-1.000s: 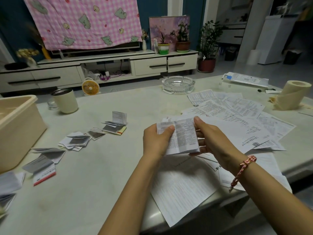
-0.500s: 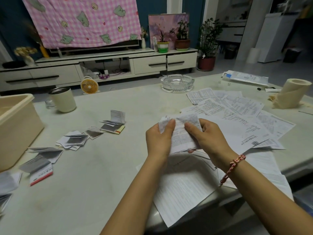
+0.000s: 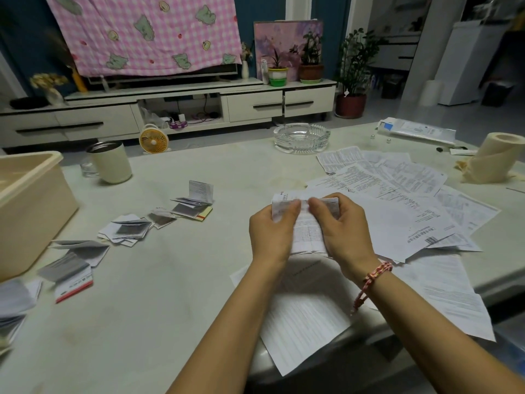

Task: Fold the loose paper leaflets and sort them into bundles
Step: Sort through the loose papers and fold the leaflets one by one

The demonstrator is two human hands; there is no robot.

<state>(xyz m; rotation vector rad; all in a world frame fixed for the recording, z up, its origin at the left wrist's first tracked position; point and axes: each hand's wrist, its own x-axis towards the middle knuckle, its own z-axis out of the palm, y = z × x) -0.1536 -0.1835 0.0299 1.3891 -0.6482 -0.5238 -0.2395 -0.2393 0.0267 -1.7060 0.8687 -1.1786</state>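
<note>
Pale, stone-patterned desk (image 3: 170, 294) fills the near view, with a low white drawer cabinet (image 3: 255, 105) along the far wall and a pink gingham cloth with bear prints (image 3: 147, 32) hanging above it.

My left grip (image 3: 271, 237) and right grip (image 3: 345, 231) are both clamped on one narrow white printed paper leaflet (image 3: 308, 237), which I hold upright just above the desk, right of centre. Both thumbs press its top edge from the near side, almost meeting, and the other fingers curl behind it. The top of the leaflet looks bent over under my thumbs; the blur hides the crease. A red-and-white braided bracelet (image 3: 375, 275) sits on my right wrist.

To the right and behind the leaflet lies a fanned spread of loose unfolded printed sheets (image 3: 397, 220). Another large white unfolded sheet (image 3: 306, 317) lies under my wrists and overhangs the near desk edge.

On the left, small folded leaflet bundles (image 3: 130, 230) lie in a loose row running from the near left corner toward the middle. A beige plastic tub (image 3: 34, 211) stands at the far left, with a cream cylindrical mug (image 3: 113, 163) beyond it. A clear glass ashtray (image 3: 301, 137) sits at the far edge, and a cream paper roll (image 3: 494, 157) at the far right.
</note>
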